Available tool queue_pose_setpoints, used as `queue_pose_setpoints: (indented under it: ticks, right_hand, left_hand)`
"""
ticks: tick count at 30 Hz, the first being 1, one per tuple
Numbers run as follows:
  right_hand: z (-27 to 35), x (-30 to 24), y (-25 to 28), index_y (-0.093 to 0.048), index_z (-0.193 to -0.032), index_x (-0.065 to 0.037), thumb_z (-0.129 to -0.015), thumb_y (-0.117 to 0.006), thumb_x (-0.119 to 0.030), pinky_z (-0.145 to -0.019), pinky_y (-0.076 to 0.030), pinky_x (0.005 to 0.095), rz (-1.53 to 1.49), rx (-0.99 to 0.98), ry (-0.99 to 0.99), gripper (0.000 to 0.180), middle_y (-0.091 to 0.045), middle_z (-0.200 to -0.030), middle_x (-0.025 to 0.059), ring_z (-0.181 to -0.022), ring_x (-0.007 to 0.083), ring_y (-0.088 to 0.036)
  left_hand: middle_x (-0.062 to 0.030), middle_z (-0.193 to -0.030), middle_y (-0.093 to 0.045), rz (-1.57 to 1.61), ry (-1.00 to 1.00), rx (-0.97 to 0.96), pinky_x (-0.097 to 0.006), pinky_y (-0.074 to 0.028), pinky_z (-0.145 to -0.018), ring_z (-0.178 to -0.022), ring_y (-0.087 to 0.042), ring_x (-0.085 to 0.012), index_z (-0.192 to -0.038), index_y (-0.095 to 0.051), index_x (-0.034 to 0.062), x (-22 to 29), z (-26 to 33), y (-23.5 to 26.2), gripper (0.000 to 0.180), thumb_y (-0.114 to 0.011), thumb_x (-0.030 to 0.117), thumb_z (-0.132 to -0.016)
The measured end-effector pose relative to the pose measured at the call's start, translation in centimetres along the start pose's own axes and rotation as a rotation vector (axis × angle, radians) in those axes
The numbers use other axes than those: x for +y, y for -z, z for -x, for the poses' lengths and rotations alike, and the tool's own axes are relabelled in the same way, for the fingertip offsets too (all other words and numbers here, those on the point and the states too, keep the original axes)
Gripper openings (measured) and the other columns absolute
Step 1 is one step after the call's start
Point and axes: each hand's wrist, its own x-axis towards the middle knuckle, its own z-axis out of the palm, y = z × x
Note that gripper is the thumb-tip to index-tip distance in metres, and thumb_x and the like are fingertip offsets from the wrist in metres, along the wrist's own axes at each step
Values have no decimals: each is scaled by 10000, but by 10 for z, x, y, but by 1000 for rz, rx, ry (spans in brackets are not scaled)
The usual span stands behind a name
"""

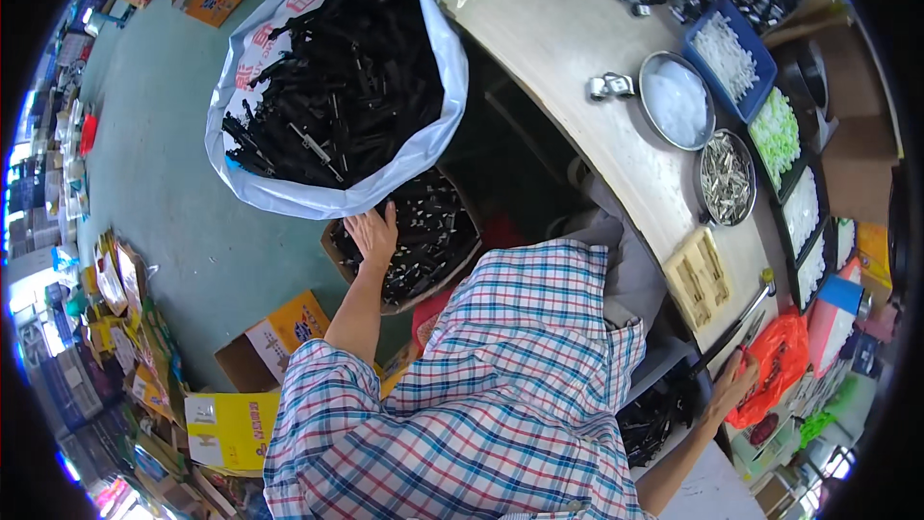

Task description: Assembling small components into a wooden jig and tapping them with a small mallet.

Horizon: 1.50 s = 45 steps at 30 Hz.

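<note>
A: The left hand point(372, 233) lies spread, fingers wide, on the black parts in the cardboard box point(409, 236), at the box's left edge. It holds nothing that I can make out.

B: And the box itself?

A: On the floor point(183, 212), just under the lip of the big white sack point(337, 87), which is heaped with the same black parts. Box and sack touch.

B: So how to pick well?

A: I'd close the fingers around a small bunch lying one way, rather than rake; the sticks look tangled.

B: The right hand point(733, 387)?

A: Far right of the box, wrapped around a dark bundle at the counter point(568, 67) edge, beside an orange bag point(775, 361).

B: Room to move?

A: Tight. Sack overhangs the box above, the counter's curved edge is to its right, more boxes point(279, 332) below-left. Bare floor lies left.
</note>
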Motion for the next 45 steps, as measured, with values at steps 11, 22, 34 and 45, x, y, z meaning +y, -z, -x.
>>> queue_pose_setpoints:
  ticks: [11, 22, 34, 45]
  right_hand:
    - [-6, -254, 1, -587, -1219, 44, -998, -547, -91, -1088, -392, 412, -255, 12, 556, 262, -572, -1323, 200, -1259, 344, -530]
    - [29, -528, -102, -684, -1090, -37, -793, -647, 74, -957, -520, 429, -758, -219, 1356, 319, -667, -1158, 122, -1129, 320, -627]
    - [25, -601, -136, -677, -1031, -96, -826, -629, -54, -846, -484, 380, -103, -140, 1630, 215, -627, -1040, 71, -1026, 256, -612]
    - [23, -478, -75, -609, -1134, -22, -912, -637, 41, -867, -521, 327, -1035, -485, 793, 232, -651, -1142, 80, -1047, 203, -652]
  left_hand:
    - [-267, -1575, -329, -59, -28, -345, -692, -199, -1159, -1469, -251, -491, -1533, -342, -13, 42, 13, 10, 726, -548, 427, -994]
    - [-246, -1367, -567, 223, -462, -148, -491, -430, -1061, -1278, -545, -389, -1374, -518, -50, 35, 33, 137, 504, -663, 176, -947]
    - [-167, -1221, -621, 76, -577, 32, -436, -532, -922, -1152, -584, -366, -1227, -645, 52, 65, -162, 244, 425, -716, 12, -810]
    - [-135, -946, -644, 99, -566, 39, -457, -531, -812, -973, -637, -350, -936, -686, 57, 50, -200, 252, 113, -593, 64, -872]
